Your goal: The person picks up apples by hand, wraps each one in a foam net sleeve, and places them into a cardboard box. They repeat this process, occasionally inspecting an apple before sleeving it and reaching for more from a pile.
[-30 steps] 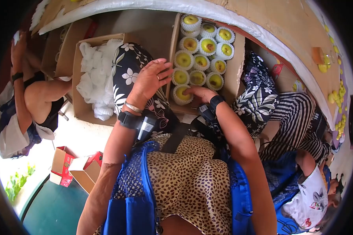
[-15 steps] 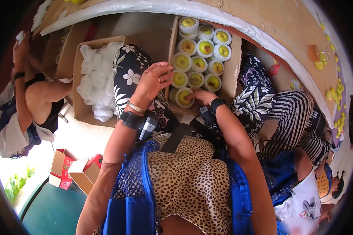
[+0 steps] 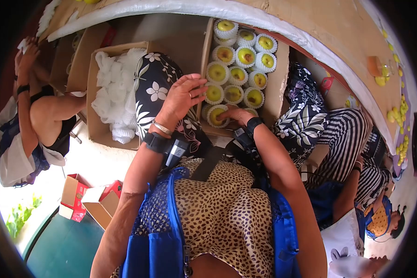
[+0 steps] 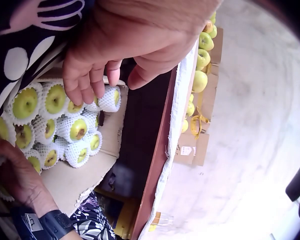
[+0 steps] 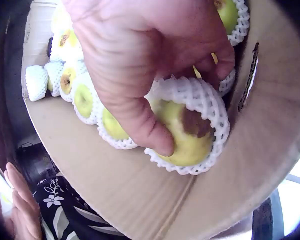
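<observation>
An open cardboard box [image 3: 277, 83] holds several yellow-green apples [image 3: 238, 55], each in a white foam net. My right hand [image 3: 229, 113] reaches into the box's near corner and grips the nearest netted apple [image 3: 216, 116]. In the right wrist view my thumb and fingers [image 5: 140, 120] curl round this apple [image 5: 190, 142], which has a brown patch and lies against the box wall. My left hand [image 3: 190, 92] hovers over the box's left wall, fingers loosely bent and holding nothing. In the left wrist view the left hand [image 4: 112, 82] hangs above the netted apples [image 4: 55, 115].
A second carton [image 3: 93, 125] full of white foam nets stands to the left, beyond my floral-trousered knee [image 3: 155, 88]. One person sits at the left [image 3: 28, 116], another in striped trousers at the right [image 3: 352, 139]. Small red boxes [image 3: 85, 197] lie on the floor. Loose apples [image 3: 398, 116] lie on the table.
My right hand's fingers have curled further round the near netted apple. The left hand stays almost where it was. The people at the right have shifted.
</observation>
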Tool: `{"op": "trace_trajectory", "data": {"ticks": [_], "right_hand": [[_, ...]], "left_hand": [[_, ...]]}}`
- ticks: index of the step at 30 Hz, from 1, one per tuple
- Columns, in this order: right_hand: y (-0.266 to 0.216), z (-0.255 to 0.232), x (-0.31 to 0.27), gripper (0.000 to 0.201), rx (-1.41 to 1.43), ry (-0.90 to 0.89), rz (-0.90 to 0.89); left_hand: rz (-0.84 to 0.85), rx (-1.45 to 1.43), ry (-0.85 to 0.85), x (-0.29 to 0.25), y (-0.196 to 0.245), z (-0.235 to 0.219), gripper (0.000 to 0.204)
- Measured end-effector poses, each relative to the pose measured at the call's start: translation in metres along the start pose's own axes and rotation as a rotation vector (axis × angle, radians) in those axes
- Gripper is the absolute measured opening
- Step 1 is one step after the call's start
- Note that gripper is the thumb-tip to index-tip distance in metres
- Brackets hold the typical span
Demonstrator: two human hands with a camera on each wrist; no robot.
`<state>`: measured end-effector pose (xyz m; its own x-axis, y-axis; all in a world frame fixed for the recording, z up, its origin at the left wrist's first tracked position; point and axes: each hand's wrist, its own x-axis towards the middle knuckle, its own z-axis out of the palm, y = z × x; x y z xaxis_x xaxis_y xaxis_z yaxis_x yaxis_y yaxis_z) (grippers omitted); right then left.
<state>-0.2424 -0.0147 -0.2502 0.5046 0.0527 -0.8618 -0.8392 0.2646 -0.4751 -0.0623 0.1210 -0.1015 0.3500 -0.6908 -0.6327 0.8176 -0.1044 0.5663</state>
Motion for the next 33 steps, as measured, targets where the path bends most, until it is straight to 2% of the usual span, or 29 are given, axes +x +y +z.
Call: {"op": "trace_trajectory", "data": {"ticks": [3,6,9,12,15,18,21,24,27,30,33], "right_hand": [[-0.026,0.012,-0.033,0.089,0.049,0.063,0.056],[-0.019,0.007,-0.011,0.086,-0.082,0.004,0.06],[-0.019,0.01,-0.014,0.084,-0.073,0.004,-0.043],[0.017,0.004,0.031,0.085,-0.021,-0.061,-0.078],[-0.022,0.024,-0.012,0.084,-0.1,0.029,-0.083],[-0.014,0.023,-0.006,0.08,-0.216,0.037,-0.142],[-0.014,0.023,-0.004,0.078,-0.251,0.071,-0.127],[-0.017,0.022,-0.014,0.079,-0.188,0.092,-0.17],[-0.031,0.023,-0.031,0.081,0.1,-0.031,-0.13],[-0.006,0.014,0.002,0.078,-0.243,0.214,-0.174],[-0.002,0.018,0.01,0.068,-0.397,0.253,-0.259]], "left_hand": [[-0.005,-0.01,0.007,0.0,-0.001,0.002,0.019],[-0.007,-0.011,0.007,0.0,0.0,0.002,0.019],[-0.002,-0.003,0.003,0.0,0.0,0.001,0.019],[-0.005,0.0,0.014,0.0,-0.001,0.0,0.018],[0.001,0.009,0.017,0.002,-0.001,0.001,0.018],[0.005,0.016,0.012,-0.002,-0.005,0.006,0.018],[0.009,0.031,0.008,-0.001,-0.005,0.006,0.018],[0.004,0.045,0.015,-0.003,-0.003,0.009,0.018],[0.0,0.038,0.012,-0.003,-0.003,0.008,0.019],[0.005,0.034,0.004,-0.003,-0.001,0.008,0.019],[0.002,0.029,0.006,-0.003,-0.002,0.007,0.019]]}}
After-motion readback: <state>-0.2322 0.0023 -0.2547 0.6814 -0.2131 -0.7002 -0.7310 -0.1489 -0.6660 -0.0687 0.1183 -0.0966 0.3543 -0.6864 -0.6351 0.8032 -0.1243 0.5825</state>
